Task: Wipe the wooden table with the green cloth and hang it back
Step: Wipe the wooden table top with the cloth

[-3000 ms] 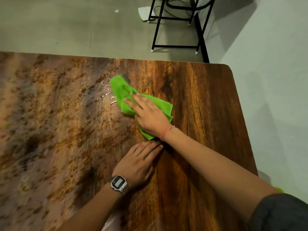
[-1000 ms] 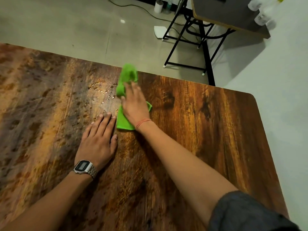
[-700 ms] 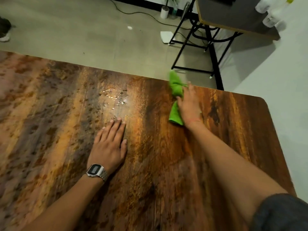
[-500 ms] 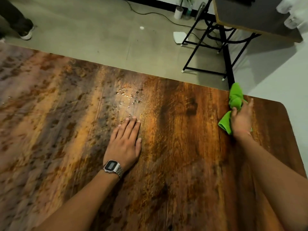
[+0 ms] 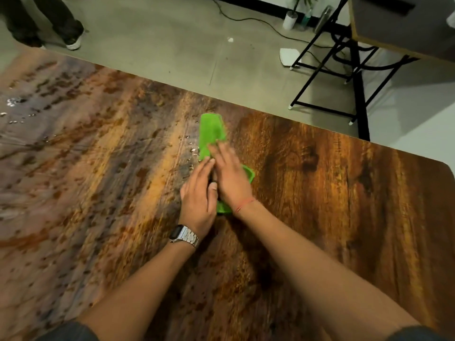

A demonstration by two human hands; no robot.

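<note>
The green cloth (image 5: 211, 134) lies crumpled lengthwise on the wooden table (image 5: 332, 205), near the far edge. My right hand (image 5: 231, 178) presses flat on its near half, fingers spread, with a red thread on the wrist. Part of the cloth is hidden under that palm. My left hand (image 5: 198, 195), with a metal watch on the wrist, rests flat on the table right beside it, touching the right hand and the cloth's edge. Small water drops (image 5: 190, 150) sit on the wood just left of the cloth.
More water drops (image 5: 14, 104) lie at the table's far left. A person's legs and shoes (image 5: 49, 23) stand beyond the far edge at the left. A black metal-framed stand (image 5: 349, 70) and a cable are on the floor at the back right.
My right hand has swept the cloth back from the table's right corner to the middle by the water drops. My left hand has stayed flat on the table and now touches the right hand.
</note>
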